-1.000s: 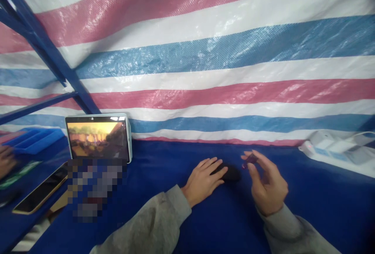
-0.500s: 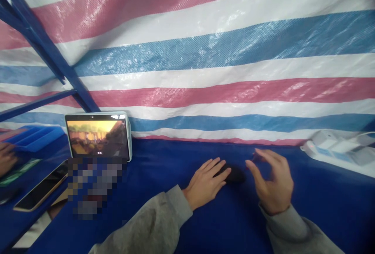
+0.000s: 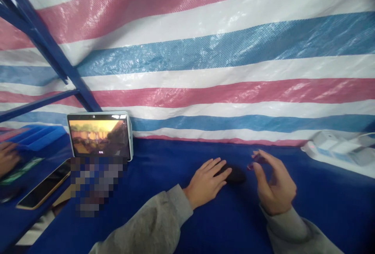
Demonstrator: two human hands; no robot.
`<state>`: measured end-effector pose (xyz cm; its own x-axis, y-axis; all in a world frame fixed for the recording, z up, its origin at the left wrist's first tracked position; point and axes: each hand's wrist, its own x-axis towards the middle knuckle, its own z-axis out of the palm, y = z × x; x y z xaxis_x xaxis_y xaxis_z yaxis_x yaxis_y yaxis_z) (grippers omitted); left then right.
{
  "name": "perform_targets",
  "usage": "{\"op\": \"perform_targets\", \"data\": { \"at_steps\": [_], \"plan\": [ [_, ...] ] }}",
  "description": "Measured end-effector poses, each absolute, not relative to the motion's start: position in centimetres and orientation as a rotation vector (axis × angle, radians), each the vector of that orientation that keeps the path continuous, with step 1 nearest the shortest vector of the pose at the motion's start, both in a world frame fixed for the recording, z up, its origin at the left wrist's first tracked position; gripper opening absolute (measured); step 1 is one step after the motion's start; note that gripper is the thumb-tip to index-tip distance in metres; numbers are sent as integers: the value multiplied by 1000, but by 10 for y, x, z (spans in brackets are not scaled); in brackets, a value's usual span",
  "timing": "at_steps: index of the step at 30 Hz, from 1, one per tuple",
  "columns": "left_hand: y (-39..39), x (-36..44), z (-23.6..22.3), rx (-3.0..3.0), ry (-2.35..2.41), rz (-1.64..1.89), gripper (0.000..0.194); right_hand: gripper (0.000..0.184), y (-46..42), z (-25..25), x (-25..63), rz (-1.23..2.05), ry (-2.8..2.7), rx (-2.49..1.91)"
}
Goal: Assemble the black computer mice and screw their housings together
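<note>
My left hand (image 3: 206,182) lies flat on the blue table cloth (image 3: 205,222), fingers stretched out, with the fingertips touching a small dark oval object (image 3: 234,174). Just to the right, my right hand (image 3: 274,185) is raised a little above the table. Its thumb and fingers pinch a small dark reddish piece (image 3: 254,164) close beside the dark object. Both arms wear grey sleeves.
A tablet (image 3: 101,137) playing a video leans against the striped tarp wall. A phone (image 3: 41,189) lies at the left, near a blue tray (image 3: 38,137) and another person's hand (image 3: 7,160). A white power strip (image 3: 336,148) sits at the far right.
My right hand spread its fingers and dipped half a second ago, then closed again on the small reddish piece. My left hand stayed on the dark object.
</note>
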<state>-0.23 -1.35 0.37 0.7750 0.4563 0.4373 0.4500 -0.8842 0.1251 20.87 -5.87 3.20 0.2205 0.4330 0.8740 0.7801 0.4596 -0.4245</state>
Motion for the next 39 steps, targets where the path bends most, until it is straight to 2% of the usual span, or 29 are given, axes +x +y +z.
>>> {"op": "perform_targets", "data": {
  "at_steps": [3, 7, 12, 16, 21, 27, 33, 39],
  "plan": [
    [-14, -2, 4, 2952, 743, 735, 41, 44, -58, 31, 209, -344, -1428, -1183],
    [-14, -2, 6, 2938, 757, 751, 41, 39, -58, 32, 207, -470, -1294, -1203],
    [-14, -1, 6, 2940, 737, 752, 40, 43, -60, 32, 203, -351, -1474, -1172],
    [-14, -2, 8, 2921, 731, 789, 38, 42, -60, 28, 206, -397, -1340, -1183],
    [-15, -5, 10, 2908, 686, 817, 37, 43, -62, 27, 206, -240, -1405, -1124],
    [-25, -5, 10, 2908, 707, 770, 38, 45, -66, 36, 200, -524, -1336, -1165],
    [-35, -3, 4, 2901, 784, 714, 40, 51, -71, 35, 201, -355, -1473, -1066],
    [-35, -4, 3, 2891, 755, 761, 39, 47, -71, 31, 201, -378, -1383, -1118]
  ]
}}
